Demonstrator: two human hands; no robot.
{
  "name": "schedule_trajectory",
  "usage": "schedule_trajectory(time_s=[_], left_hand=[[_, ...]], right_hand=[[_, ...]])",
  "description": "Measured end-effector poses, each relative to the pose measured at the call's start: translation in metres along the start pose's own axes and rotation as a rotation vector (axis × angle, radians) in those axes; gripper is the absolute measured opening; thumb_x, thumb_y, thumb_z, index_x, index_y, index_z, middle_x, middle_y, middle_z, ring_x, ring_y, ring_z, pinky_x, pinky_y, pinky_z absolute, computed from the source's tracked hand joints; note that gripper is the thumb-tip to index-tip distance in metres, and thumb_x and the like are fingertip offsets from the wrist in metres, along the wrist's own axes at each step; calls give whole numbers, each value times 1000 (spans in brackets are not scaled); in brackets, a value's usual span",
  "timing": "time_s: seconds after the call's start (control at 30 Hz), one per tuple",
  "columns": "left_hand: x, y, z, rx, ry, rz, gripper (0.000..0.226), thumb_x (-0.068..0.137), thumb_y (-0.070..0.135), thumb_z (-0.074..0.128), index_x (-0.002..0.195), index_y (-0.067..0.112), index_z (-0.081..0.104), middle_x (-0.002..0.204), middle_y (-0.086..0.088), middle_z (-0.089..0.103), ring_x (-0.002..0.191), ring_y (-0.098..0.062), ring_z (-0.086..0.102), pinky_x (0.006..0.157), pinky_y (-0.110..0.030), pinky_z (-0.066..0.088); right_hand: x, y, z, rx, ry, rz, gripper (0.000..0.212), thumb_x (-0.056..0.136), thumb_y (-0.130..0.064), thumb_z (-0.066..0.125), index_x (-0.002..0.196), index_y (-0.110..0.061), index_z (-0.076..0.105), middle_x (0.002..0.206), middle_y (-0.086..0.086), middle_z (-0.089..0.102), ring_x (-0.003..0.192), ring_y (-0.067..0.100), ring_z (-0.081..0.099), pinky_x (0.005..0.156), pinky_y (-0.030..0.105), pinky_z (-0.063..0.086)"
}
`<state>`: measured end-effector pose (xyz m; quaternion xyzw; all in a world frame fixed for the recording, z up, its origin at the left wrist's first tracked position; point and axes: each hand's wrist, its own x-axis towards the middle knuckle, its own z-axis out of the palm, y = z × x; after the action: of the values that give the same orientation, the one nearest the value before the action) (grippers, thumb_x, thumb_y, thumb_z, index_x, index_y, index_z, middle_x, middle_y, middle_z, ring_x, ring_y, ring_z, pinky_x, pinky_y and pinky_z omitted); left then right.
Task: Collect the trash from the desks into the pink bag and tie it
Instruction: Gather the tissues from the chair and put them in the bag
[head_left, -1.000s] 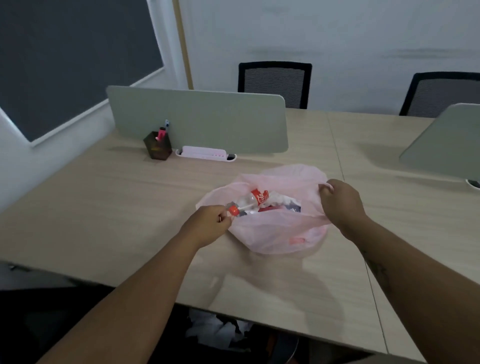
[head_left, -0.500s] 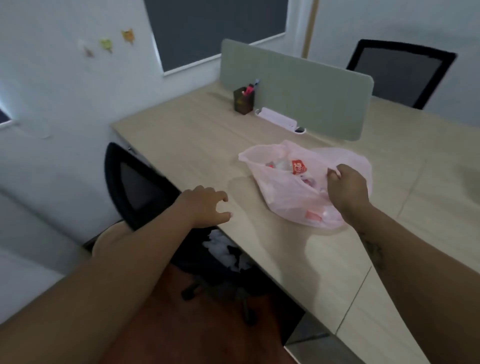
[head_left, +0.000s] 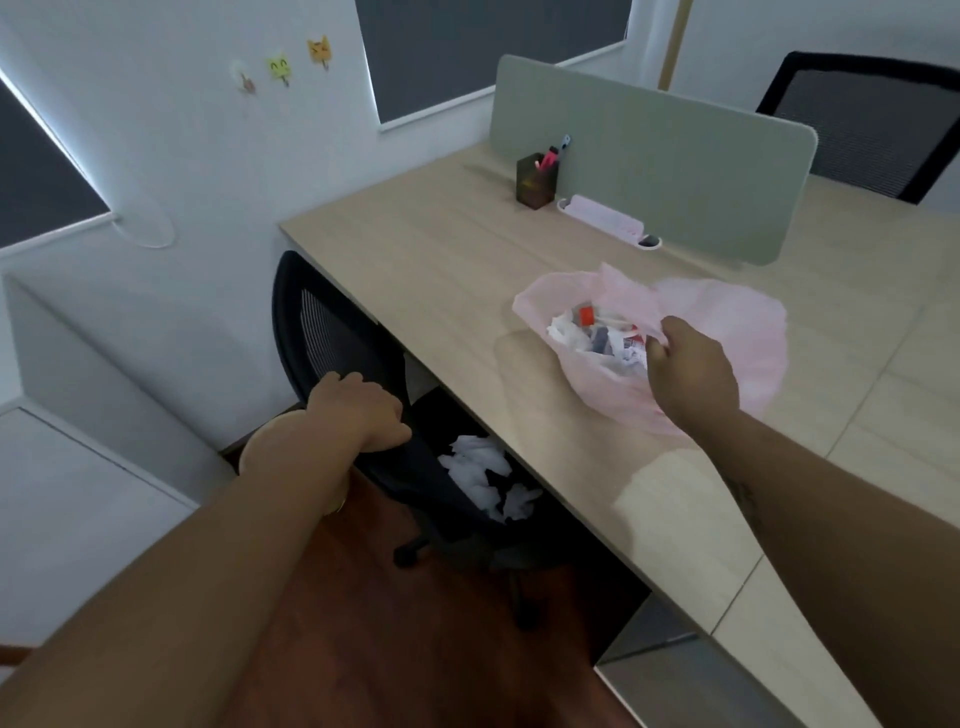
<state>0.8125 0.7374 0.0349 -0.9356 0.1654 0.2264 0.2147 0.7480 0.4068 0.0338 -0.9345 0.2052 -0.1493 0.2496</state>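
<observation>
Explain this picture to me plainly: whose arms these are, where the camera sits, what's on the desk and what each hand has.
No machine here: a person wears a camera on the head, looking down at their own arms. The right hand grips the rim of the pink bag, which lies open on the desk with trash inside. The left hand grasps the back of a black chair tucked beside the desk. White crumpled paper lies on the chair seat. A pen holder stands by the grey divider.

Red label in the pink bag (head_left: 727, 332) perhaps printed; unreadable.
</observation>
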Motion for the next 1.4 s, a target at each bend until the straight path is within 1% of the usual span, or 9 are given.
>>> schedule_trajectory(time_s=[0.17,0.3,0.43,0.6,0.73,0.87,1.1,1.3,1.4], left_hand=[[1,-35,16,50,47,32,47,96,58,30,128,41,60,134,2,56,130,-25,40,109,-47,27],[7,-66,32,128,37,35,50,93,64,30,132,46,54,139,6,51,131,-23,38,107,-45,28],[16,-83,44,183,-3,22,57,92,67,31,141,43,46,147,5,44,138,-25,31,113,-48,21],[28,-74,64,103,19,-24,58,95,60,35,147,36,40,150,0,43,141,-28,29,115,-52,19],[43,-55,85,39,-5,0,60,96,57,36,151,34,34,152,-2,40,141,-29,29,113,-52,21],[53,-31,105,-46,31,40,59,95,54,37,150,34,35,150,-2,41,138,-27,32,110,-47,25],[75,5,140,-251,2,-84,74,89,61,42,154,31,23,155,-2,34,139,-28,32,110,-44,28],[109,38,193,-376,-86,-94,103,83,68,53,160,27,-3,167,-11,1,147,-33,19,120,-46,14],[141,56,221,-410,-126,-82,112,80,71,56,158,30,-12,166,-12,-13,148,-39,14,120,-52,13]], right_hand=[[-11,13,-3,-49,80,61,15,96,-24,37,94,-14,47,82,15,56,74,40,52,63,36,40],[-20,10,-3,-58,103,100,16,98,-25,37,96,-13,47,82,14,57,75,40,53,63,37,41],[-26,1,-9,-72,181,123,15,100,-26,37,96,-14,46,79,14,54,72,38,49,60,35,36],[-35,-19,-19,-85,294,70,24,102,-31,36,109,-13,50,78,9,47,71,32,41,62,36,34],[-36,-28,-19,-53,362,99,29,103,-35,31,116,-17,50,79,12,51,70,35,45,62,37,35],[-22,-36,-24,72,429,120,30,103,-37,28,111,-18,50,83,11,57,76,36,53,64,37,40],[17,-48,-10,44,294,32,37,102,-40,28,117,-16,53,87,17,62,83,40,55,70,42,43],[36,-42,41,-196,143,-218,30,99,-33,28,110,-15,50,69,10,51,66,38,49,57,36,33],[46,-26,69,-219,117,-201,27,102,-28,31,114,-14,50,69,9,52,66,35,46,58,36,31]])
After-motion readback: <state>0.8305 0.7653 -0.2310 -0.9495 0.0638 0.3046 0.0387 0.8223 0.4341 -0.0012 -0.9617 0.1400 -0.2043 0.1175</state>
